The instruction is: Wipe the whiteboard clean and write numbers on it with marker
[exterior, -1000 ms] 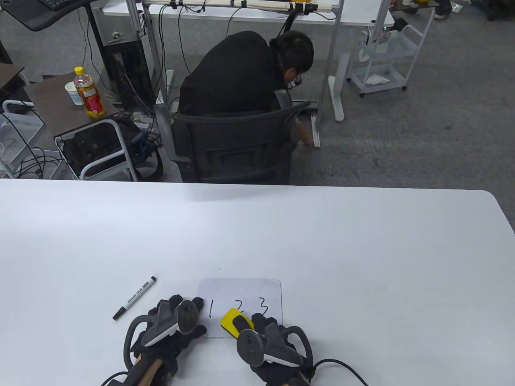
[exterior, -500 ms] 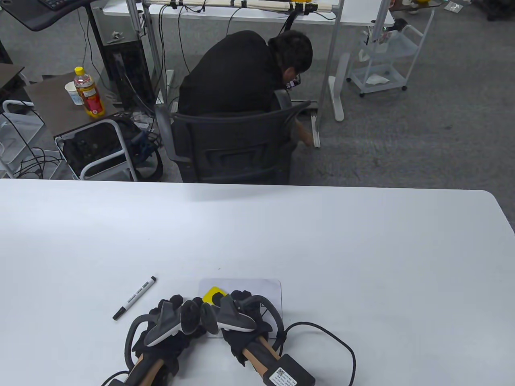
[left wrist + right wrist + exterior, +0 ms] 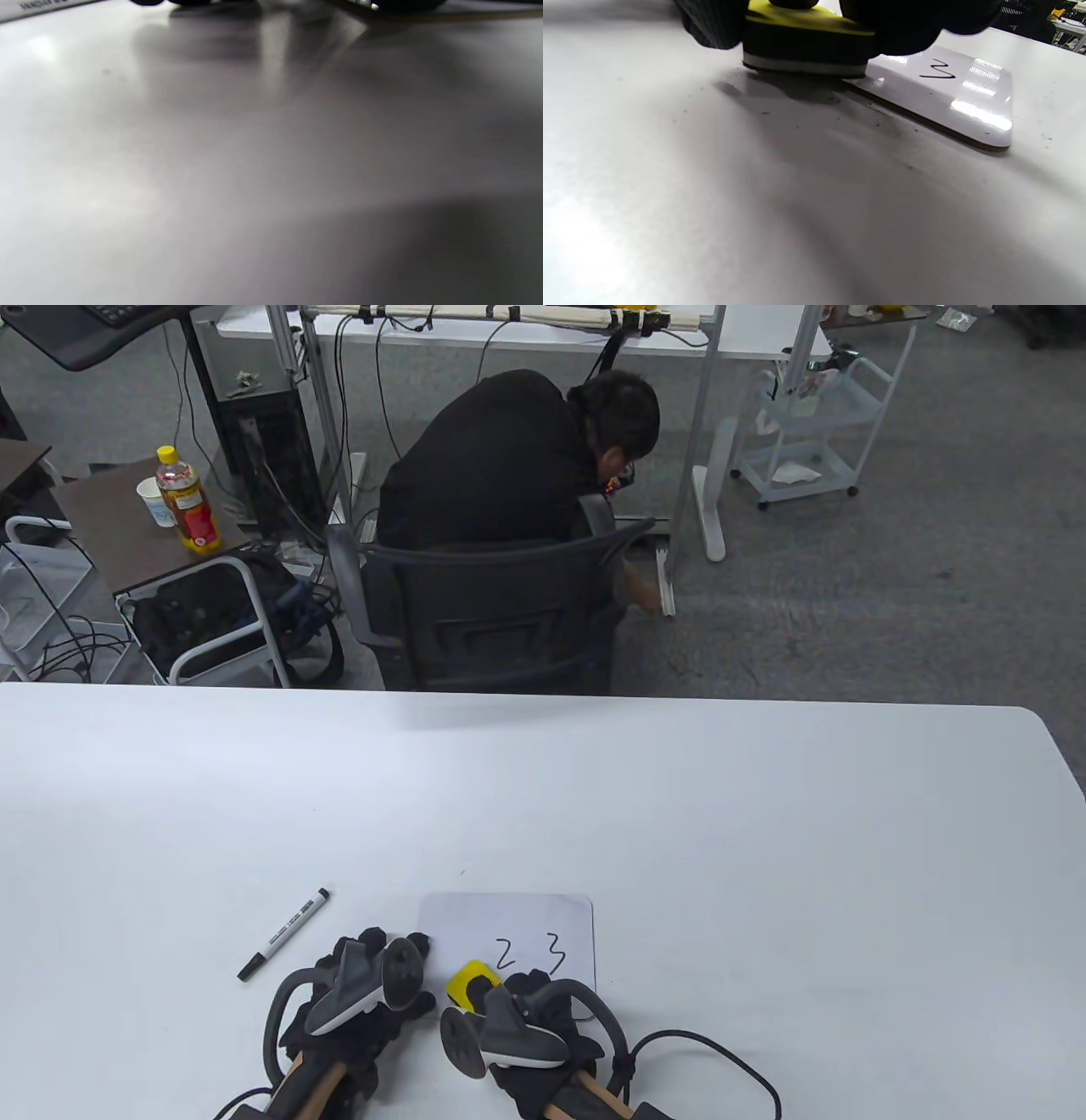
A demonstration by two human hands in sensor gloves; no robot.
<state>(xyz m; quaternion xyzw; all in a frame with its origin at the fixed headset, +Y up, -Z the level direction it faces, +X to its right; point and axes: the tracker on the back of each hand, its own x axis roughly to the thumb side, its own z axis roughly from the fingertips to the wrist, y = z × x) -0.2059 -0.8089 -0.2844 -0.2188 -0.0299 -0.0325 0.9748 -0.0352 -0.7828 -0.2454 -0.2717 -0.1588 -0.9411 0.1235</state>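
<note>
On the left of the white table [image 3: 764, 831], a black-and-white marker [image 3: 284, 934] lies capped and slanted, well clear of either hand. Just right of it the left hand [image 3: 365, 993] rests palm down, its fingers [image 3: 417, 943] laid out straight with their tips against the left edge of the whiteboard [image 3: 543, 912]; it holds nothing. The whiteboard lies flat near the table's front edge, with a handwritten 2 [image 3: 504, 953] and 3 [image 3: 555, 952] on its right half and its left part bare. At the whiteboard's near edge sits the yellow eraser [image 3: 467, 980], felt side down, overlapping the rim onto the table in the right wrist view. The right hand [image 3: 530, 1018] grips it from above, fingers [image 3: 712, 25] curled down round both sides of the eraser. Beyond the table a person [image 3: 509, 466] in black bends from an office chair [image 3: 484, 619] toward the floor.
</note>
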